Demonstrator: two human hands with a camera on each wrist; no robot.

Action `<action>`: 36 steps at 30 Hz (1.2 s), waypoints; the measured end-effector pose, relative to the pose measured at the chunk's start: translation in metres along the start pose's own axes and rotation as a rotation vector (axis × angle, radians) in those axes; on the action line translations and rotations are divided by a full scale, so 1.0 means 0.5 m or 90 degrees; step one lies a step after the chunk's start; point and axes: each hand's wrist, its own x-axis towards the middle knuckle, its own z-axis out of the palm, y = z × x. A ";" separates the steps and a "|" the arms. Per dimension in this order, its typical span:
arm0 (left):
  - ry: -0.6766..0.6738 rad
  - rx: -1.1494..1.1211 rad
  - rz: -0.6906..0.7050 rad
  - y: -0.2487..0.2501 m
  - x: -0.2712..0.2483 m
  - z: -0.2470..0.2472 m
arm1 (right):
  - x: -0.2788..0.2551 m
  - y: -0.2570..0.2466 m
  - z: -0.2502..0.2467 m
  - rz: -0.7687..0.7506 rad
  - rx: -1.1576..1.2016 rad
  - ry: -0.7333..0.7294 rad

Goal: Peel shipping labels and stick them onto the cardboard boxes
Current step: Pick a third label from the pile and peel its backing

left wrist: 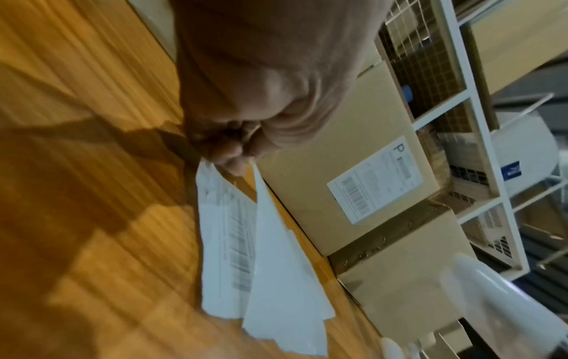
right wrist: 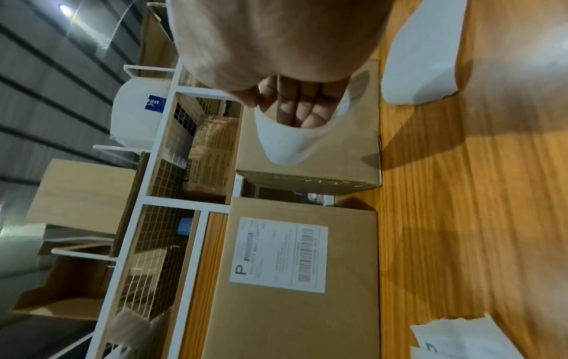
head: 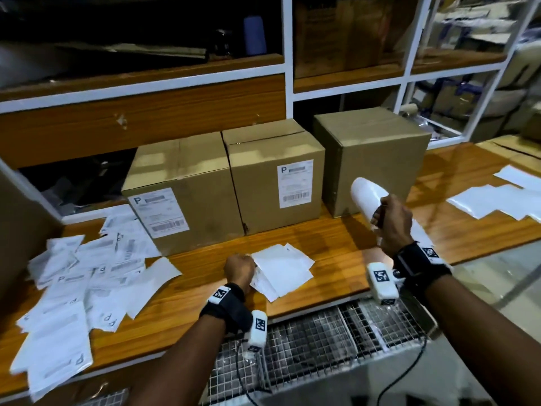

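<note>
Three cardboard boxes stand in a row on the wooden counter (head: 336,253). The left box (head: 202,177) and middle box (head: 263,159) each carry a printed shipping label (head: 159,212) (head: 295,183). No label shows on the right box (head: 371,153). My left hand (head: 251,266) rests on the counter and pinches the corner of a small stack of label sheets (head: 284,268); the left wrist view shows a barcode sheet (left wrist: 227,243) under a blank one (left wrist: 282,267). My raised right hand (head: 380,218) grips a curled blank white sheet (head: 367,191) in front of the right box (right wrist: 307,165).
A loose heap of printed label sheets (head: 73,276) covers the counter's left end. Blank white sheets (head: 494,200) lie at the right. A wire mesh basket (head: 307,332) sits below the front edge. White-framed shelving (head: 288,54) rises behind the boxes.
</note>
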 end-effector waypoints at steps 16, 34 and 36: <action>-0.531 0.581 0.598 0.030 0.128 0.068 | 0.007 0.061 0.073 -0.104 -0.165 0.026; -0.611 0.696 0.628 0.218 -0.020 0.428 | 0.186 -0.075 -0.100 -0.162 -0.177 0.144; -0.621 0.572 0.599 0.254 -0.029 0.438 | 0.202 -0.086 -0.107 -0.186 -0.188 0.133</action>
